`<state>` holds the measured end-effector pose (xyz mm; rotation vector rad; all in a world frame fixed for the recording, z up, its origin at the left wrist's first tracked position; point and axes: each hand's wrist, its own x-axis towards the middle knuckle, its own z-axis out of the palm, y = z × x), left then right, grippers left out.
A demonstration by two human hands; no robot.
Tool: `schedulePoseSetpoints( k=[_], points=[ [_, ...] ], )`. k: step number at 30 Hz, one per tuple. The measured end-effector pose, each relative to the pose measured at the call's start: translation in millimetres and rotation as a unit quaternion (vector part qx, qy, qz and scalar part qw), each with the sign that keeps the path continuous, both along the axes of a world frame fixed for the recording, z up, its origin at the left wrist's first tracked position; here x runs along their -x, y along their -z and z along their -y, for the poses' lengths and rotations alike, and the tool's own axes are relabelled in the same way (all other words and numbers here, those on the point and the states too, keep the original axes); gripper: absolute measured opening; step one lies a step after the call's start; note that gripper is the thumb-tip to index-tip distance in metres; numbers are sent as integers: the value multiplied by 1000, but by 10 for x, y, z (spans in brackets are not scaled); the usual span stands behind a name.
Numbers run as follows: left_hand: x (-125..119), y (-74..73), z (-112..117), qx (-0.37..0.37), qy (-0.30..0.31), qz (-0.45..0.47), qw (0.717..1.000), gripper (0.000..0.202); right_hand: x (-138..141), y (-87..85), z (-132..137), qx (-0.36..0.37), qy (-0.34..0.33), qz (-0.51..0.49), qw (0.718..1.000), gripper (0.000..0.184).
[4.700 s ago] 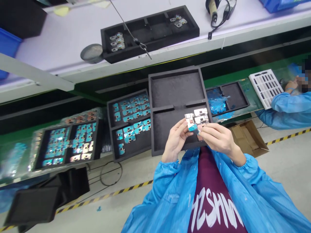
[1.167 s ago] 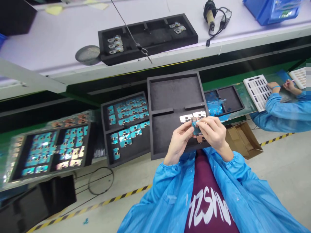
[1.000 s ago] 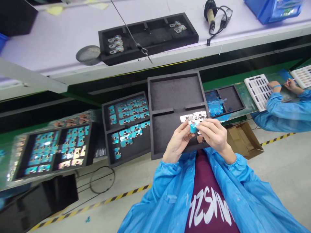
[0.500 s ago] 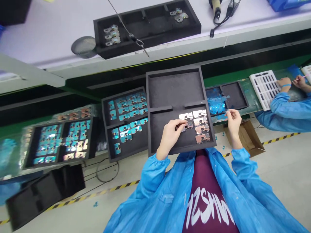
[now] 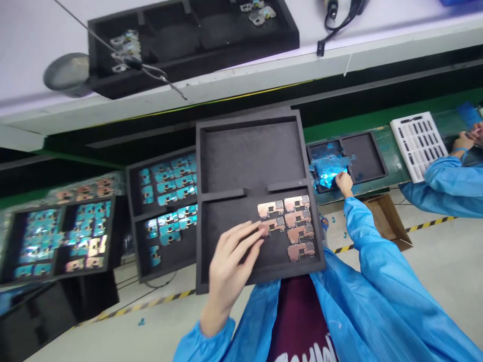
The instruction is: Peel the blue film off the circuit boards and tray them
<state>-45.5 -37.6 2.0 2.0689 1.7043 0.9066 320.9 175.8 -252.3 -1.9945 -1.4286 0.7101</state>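
Note:
My left hand [image 5: 232, 259] lies spread over the lower compartment of a black foam tray [image 5: 251, 161], its fingertips touching the left end of several copper-coloured metal boards [image 5: 296, 226]. The tray's upper compartment shows only dark foam. My right hand [image 5: 344, 183] reaches across to a smaller black foam tray [image 5: 364, 158], its fingertips at a crumpled heap of blue film [image 5: 326, 171]. Anything pinched in those fingers is hidden.
To the left lies a foam tray of blue-covered boards [image 5: 162, 183]. A co-worker's blue sleeve [image 5: 449, 183] and a white slotted rack [image 5: 417, 146] are at right. A cardboard box [image 5: 385, 221] sits below, and a shelf above holds another foam tray [image 5: 188, 35].
My right hand has moved from the boards to the blue film heap. My left hand has spread out and slid lower over the boards. The view has swung left.

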Motion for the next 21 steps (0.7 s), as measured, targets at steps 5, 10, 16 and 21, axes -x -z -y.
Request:
schedulePoseSetpoints(
  k=[5,10,16,21],
  points=[
    [505,-178,257,-95,-320,64,941,26,131,150,-33,-2,68,1,998,43],
    [1350,415,176,-33,-497,171,850,22,121,-107,45,-6,107,35,994,36],
    [1772,1255,-284,135,-325,28,936,28,-128,-394,785,-14,60,70,996,32],
    [1779,1459,-631,182,-211,-109,954,43,-389,-473,1650,30,47,78,995,50]
  ],
)
